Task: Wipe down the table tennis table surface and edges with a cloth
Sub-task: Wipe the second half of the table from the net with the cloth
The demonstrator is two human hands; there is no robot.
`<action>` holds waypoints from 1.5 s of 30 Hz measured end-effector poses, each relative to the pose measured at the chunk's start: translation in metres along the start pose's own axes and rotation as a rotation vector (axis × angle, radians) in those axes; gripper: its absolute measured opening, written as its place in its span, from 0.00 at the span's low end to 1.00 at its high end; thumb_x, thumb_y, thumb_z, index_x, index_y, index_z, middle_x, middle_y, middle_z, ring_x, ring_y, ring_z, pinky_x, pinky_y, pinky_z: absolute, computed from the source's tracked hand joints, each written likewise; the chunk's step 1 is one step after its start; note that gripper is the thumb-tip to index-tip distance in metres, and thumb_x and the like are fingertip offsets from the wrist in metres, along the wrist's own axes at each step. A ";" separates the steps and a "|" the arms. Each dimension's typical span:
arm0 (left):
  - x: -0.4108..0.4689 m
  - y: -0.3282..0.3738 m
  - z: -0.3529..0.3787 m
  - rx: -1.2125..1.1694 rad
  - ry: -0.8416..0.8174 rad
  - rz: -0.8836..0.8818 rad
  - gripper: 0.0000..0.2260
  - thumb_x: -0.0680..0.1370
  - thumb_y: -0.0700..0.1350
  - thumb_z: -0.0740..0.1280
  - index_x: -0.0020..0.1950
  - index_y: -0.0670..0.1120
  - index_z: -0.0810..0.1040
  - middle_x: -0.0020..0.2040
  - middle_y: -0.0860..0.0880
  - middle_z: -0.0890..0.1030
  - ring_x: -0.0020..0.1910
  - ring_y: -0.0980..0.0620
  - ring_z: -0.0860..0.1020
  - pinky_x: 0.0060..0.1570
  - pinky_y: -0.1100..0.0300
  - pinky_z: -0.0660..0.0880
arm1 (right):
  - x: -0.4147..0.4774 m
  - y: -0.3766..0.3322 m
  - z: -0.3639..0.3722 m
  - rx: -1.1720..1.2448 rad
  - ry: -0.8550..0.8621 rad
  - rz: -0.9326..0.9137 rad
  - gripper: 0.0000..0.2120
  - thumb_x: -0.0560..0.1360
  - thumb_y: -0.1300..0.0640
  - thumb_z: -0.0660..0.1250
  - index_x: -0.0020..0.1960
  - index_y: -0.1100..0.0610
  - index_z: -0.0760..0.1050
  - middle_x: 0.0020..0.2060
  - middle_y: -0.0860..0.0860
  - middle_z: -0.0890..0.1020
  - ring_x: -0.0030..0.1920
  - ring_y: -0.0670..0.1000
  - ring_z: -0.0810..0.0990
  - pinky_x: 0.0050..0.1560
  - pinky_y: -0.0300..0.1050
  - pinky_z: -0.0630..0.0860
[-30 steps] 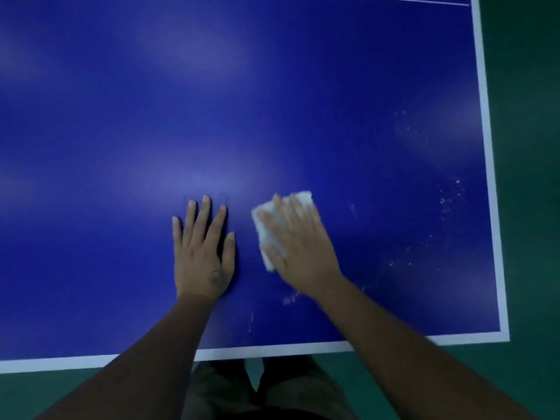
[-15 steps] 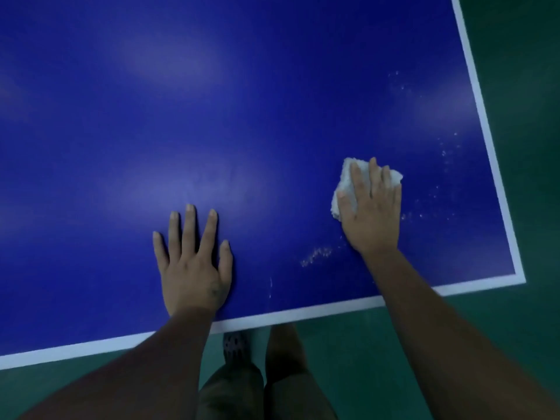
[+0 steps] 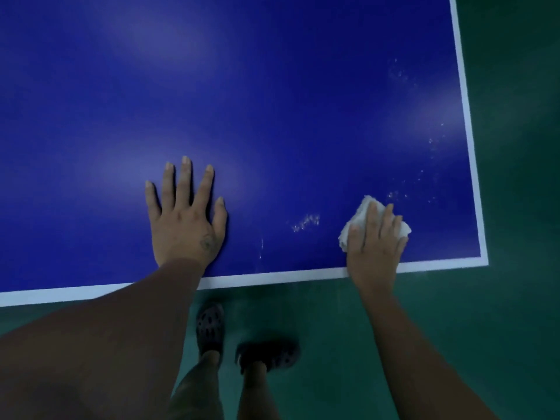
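The blue table tennis table [image 3: 272, 101] fills the upper view, with a white line along its near edge [image 3: 272, 276] and right edge [image 3: 463, 116]. My right hand [image 3: 375, 247] presses a crumpled white cloth [image 3: 359, 218] flat on the surface near the table's near right corner, fingers straight over it. My left hand [image 3: 186, 219] rests flat on the table with fingers spread, close to the near edge. White dusty specks [image 3: 306, 222] lie between the two hands, and more specks [image 3: 424, 177] are scattered toward the right edge.
Green floor [image 3: 515, 207] surrounds the table to the right and below. My two feet in dark perforated clogs [image 3: 212, 328] stand just under the near edge.
My right hand has slid the cloth toward me and closer to the near right corner. The left hand stays planted in the same spot.
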State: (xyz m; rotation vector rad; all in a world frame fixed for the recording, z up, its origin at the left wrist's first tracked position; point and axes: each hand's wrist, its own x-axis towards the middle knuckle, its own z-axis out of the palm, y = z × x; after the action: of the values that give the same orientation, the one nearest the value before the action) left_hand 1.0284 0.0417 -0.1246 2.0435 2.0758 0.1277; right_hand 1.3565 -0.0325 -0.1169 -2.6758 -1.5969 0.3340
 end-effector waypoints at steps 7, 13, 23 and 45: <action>0.000 0.000 0.001 0.002 0.021 -0.006 0.30 0.86 0.63 0.46 0.88 0.56 0.55 0.89 0.48 0.51 0.88 0.44 0.46 0.85 0.36 0.44 | -0.096 0.010 0.023 -0.022 -0.052 -0.293 0.30 0.90 0.41 0.45 0.89 0.50 0.50 0.88 0.55 0.50 0.88 0.61 0.48 0.85 0.70 0.49; 0.000 0.000 0.001 0.022 0.024 -0.001 0.30 0.87 0.63 0.46 0.88 0.56 0.55 0.89 0.48 0.52 0.88 0.44 0.46 0.85 0.36 0.44 | 0.025 -0.045 0.003 0.010 0.019 -0.032 0.29 0.90 0.43 0.43 0.89 0.50 0.48 0.88 0.56 0.48 0.87 0.62 0.47 0.85 0.70 0.46; 0.001 -0.001 0.001 0.013 0.031 0.002 0.29 0.87 0.62 0.47 0.88 0.56 0.55 0.89 0.47 0.51 0.88 0.42 0.47 0.84 0.34 0.46 | -0.081 -0.057 0.035 -0.041 0.012 -0.430 0.29 0.90 0.43 0.50 0.89 0.50 0.52 0.88 0.56 0.53 0.88 0.61 0.49 0.84 0.69 0.52; 0.001 0.000 0.004 0.009 0.006 -0.005 0.29 0.87 0.62 0.47 0.89 0.57 0.52 0.89 0.48 0.49 0.88 0.42 0.45 0.84 0.34 0.45 | -0.113 -0.043 0.034 -0.081 -0.118 -0.577 0.29 0.90 0.42 0.47 0.89 0.48 0.49 0.88 0.55 0.48 0.88 0.61 0.47 0.83 0.73 0.50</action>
State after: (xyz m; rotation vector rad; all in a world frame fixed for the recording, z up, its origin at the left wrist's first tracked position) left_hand 1.0290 0.0427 -0.1286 2.0455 2.0882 0.1241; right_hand 1.2615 -0.1138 -0.1246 -2.1318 -2.3515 0.4166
